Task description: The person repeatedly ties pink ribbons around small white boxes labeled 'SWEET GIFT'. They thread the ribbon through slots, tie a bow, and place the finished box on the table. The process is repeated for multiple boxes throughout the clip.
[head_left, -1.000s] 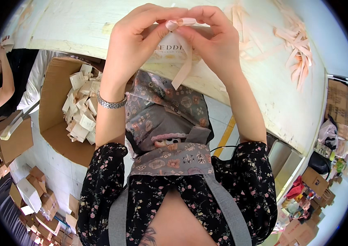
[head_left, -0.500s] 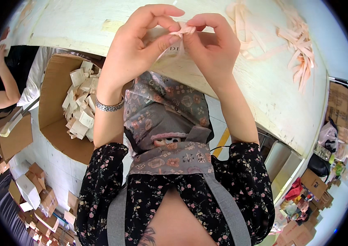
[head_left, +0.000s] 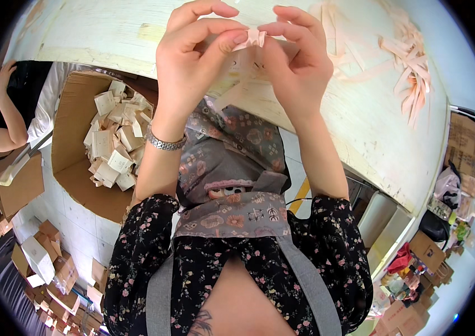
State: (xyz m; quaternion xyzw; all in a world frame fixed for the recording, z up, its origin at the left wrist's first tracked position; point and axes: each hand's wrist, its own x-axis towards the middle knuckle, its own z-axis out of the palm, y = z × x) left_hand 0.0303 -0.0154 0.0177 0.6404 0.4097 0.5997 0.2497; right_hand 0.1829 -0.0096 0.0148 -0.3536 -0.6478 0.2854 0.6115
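Note:
A pale pink ribbon (head_left: 256, 37), bunched into a small knot or bow, sits between my two hands above the table. My left hand (head_left: 190, 61) pinches its left side between thumb and index finger. On the other side my right hand (head_left: 300, 70) grips it with thumb and index finger, the other fingers curled loosely above. A loose ribbon end hangs below the hands towards the table's near edge. Behind it is a pale printed surface, mostly hidden by my hands, whose kind I cannot make out.
Loose pink ribbons (head_left: 411, 73) lie on the right of the pale table (head_left: 372, 140). At left stands a large cardboard box (head_left: 72, 129) holding many small cream packets (head_left: 119, 159). Another person's arm (head_left: 10, 112) shows far left. Cartons (head_left: 41, 260) and mixed goods crowd the floor.
The ribbon knot now looks wider and flatter between my fingers. My left wrist has shifted right, and the fingers of both hands have opened out a little above the ribbon.

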